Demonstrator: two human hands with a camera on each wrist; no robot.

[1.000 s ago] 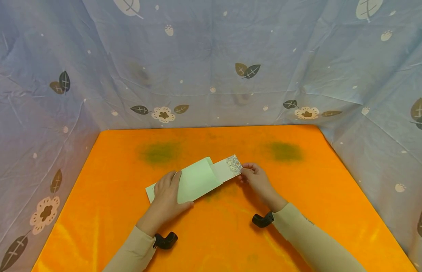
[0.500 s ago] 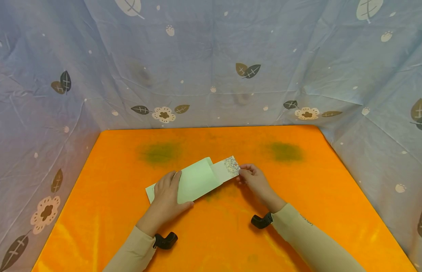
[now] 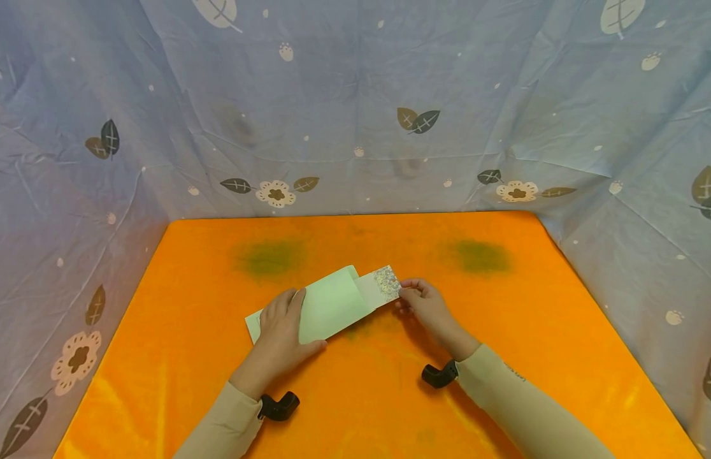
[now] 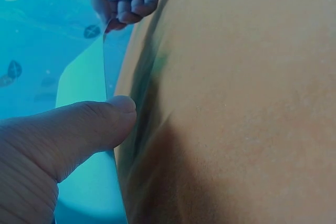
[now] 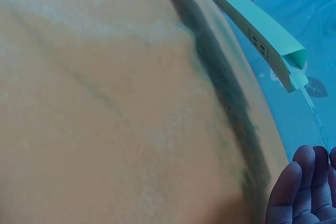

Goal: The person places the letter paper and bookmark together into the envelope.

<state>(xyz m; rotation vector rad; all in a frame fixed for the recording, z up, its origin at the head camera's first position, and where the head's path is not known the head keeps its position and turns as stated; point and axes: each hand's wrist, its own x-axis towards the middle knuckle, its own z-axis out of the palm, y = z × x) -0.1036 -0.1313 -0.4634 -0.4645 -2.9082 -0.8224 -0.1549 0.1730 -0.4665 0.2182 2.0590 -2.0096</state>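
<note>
A pale green envelope (image 3: 332,305) is held tilted over the middle of the table, its mouth facing right. My left hand (image 3: 280,331) grips its left part, thumb along the near edge and fingers over the top. In the left wrist view the thumb (image 4: 84,129) presses on the envelope (image 4: 81,77). A whitish card (image 3: 369,290) with a glittery end sits partly inside the mouth. My right hand (image 3: 432,312) pinches the card's outer right end. In the right wrist view the envelope's mouth gapes around the thin card (image 5: 317,119); the card's inner part is hidden.
An orange cloth (image 3: 355,401) with dark greenish patches covers the table. Grey-blue patterned curtains (image 3: 355,95) stand along the back and both sides. A black wrist device (image 3: 279,406) sits at the left cuff, another black device (image 3: 439,374) at the right cuff.
My right hand has moved slightly left with the card, which now goes deeper into the envelope and shows less outside. The left hand and the envelope have stayed in place.
</note>
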